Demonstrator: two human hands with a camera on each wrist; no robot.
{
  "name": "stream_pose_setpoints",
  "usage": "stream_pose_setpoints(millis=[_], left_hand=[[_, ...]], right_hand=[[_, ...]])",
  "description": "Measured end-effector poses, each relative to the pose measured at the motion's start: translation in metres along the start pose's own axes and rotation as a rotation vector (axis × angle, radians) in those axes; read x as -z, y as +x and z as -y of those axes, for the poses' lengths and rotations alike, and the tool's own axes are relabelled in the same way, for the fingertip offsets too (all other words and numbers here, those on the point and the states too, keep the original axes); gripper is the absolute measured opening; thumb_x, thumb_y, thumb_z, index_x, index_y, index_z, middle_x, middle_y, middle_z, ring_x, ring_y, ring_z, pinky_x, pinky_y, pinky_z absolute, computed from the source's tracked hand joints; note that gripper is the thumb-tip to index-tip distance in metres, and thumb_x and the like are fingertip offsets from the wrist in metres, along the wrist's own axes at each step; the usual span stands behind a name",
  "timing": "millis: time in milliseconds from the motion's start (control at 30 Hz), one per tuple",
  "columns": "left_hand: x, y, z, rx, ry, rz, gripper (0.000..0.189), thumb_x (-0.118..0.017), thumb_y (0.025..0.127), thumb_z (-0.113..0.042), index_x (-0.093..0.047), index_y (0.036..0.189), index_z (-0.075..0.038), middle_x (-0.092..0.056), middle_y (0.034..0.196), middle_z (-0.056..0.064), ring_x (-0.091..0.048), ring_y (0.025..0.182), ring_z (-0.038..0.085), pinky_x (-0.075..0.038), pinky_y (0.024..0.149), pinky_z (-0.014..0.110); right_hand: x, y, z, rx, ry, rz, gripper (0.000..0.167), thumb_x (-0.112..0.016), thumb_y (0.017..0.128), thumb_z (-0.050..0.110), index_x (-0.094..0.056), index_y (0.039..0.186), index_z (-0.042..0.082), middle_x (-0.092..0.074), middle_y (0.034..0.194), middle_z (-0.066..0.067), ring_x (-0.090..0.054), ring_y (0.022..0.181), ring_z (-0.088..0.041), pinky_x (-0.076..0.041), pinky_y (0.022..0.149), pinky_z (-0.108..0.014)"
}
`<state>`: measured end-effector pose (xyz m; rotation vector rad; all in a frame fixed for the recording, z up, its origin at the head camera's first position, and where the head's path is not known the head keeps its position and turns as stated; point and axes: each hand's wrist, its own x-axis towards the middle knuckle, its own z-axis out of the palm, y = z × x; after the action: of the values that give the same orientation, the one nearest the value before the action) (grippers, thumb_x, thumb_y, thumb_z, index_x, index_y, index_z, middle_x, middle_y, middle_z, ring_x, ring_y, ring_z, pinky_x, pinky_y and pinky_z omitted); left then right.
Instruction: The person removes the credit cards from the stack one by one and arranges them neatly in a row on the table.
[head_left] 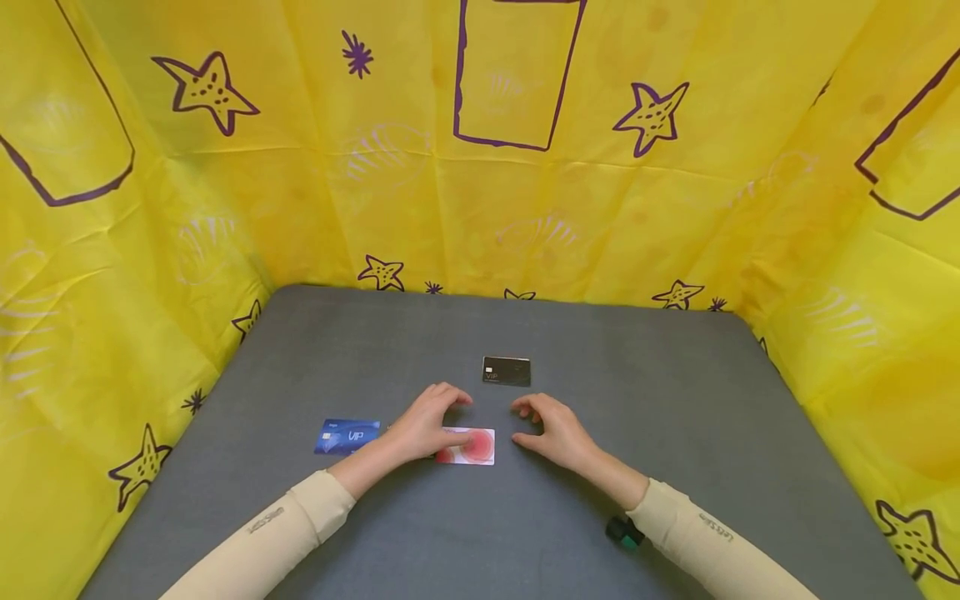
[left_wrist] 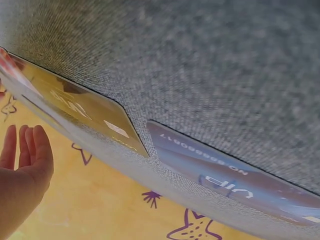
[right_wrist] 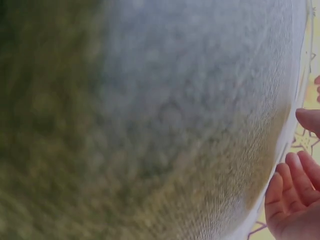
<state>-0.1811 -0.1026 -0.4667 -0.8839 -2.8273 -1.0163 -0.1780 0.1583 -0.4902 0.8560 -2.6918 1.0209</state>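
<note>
1 poss. gold card [left_wrist: 87, 106], L-wrist cam; head: L hand [head_left: 427, 423] hides most.

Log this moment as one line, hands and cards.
left hand: over pink-white card; right hand: empty; gold card: between pink-white card and blue card; black card: beyond hands

Across the grey cloth-covered table [head_left: 645, 375] lie, left to right, a blue rectangular card [head_left: 347, 436], a reflective rectangular chip card [left_wrist: 75, 102] and a red-and-white rectangular card [head_left: 480, 448]; behind the last, slightly rightward, lies a black rectangular card [head_left: 512, 372], the yellow patterned cloth backdrop [head_left: 405, 208] beyond.
</note>
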Motion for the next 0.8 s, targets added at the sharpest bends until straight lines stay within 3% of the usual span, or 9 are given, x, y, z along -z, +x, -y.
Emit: stream_pose_setpoints(millis=[800], left_hand=[[-0.006,0.029,0.006,0.014,-0.012,0.001,0.046,-0.085,0.074,-0.024,-0.064,0.11,-0.003,-0.06,0.097,0.01,-0.053,0.092,0.023,-0.045,0.083,0.039]], right_hand=[[0.012,0.016,-0.02,-0.107,0.013,-0.048,0.045,-0.085,0.073,0.01,-0.065,0.112,0.002,-0.062,0.09,-0.007,-0.056,0.077,-0.019,-0.046,0.071,-0.033]])
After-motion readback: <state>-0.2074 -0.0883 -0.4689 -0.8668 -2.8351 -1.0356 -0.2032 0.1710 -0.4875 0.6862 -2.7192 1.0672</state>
